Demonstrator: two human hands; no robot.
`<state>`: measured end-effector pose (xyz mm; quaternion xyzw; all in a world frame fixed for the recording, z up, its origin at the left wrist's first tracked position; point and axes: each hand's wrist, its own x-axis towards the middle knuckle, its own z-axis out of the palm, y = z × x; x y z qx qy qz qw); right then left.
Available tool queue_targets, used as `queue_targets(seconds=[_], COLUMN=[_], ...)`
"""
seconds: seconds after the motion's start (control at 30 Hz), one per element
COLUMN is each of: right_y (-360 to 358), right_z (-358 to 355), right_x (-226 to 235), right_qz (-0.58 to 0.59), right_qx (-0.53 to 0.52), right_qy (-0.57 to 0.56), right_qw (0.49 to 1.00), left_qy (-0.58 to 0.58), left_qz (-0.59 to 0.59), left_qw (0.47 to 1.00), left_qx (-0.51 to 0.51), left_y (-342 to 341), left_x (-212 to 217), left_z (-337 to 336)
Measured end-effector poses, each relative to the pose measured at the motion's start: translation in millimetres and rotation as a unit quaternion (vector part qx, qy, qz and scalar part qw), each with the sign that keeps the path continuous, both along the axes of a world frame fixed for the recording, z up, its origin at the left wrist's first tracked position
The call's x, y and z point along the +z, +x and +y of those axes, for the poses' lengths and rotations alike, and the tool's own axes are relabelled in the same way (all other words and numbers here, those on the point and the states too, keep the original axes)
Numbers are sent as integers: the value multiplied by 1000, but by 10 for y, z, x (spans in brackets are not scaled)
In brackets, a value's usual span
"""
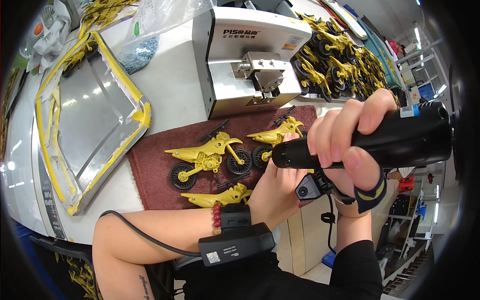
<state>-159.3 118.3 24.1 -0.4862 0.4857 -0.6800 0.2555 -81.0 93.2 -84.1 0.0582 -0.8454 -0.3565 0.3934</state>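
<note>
My right hand (pixel 350 132) is wrapped round a thick black electric screwdriver (pixel 400 135), whose narrower end points left over my left hand (pixel 280 192). That left hand reaches forward to a yellow toy motorcycle (pixel 272 136) with black wheels; its fingertips show against the body, and the screwdriver hides most of the grip. Another toy motorcycle (pixel 207 156) lies on its side to the left on the brown-red cloth (pixel 155 165), a loose black handlebar piece (pixel 215 130) just behind it. A third yellow motorcycle body (pixel 217 196) sits nearer, partly behind my left wrist.
A white and metal screw-feeding machine (pixel 250 65) stands behind the cloth. Many yellow toy motorcycles (pixel 345 65) are heaped at the back right. On the left lies a tray edged with yellow tape (pixel 142 112); a clear plastic bag (pixel 160 22) is behind it.
</note>
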Motion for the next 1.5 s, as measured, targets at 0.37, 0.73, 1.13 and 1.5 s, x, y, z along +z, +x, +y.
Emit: queue_targets(seconds=[0.37,0.73,1.13,1.5], right_y=[34,-317,-392,-216], right_z=[21,-169,-612,-364], right_x=[-34,359,359,132], right_qz=[35,55,30,64], right_qx=[14,140,90,78], right_qy=[1,-83,-86,-45], right_qw=[999,985,992,994], left_qy=[150,-217,-229,-253], left_qz=[-193,-282,-239,-317], left_qw=[958,933,944,914], left_qx=[-153,-49,7,-8], left_y=[138,120,118,108], left_x=[200,96,25,145], left_z=[-49,-14,19,-12])
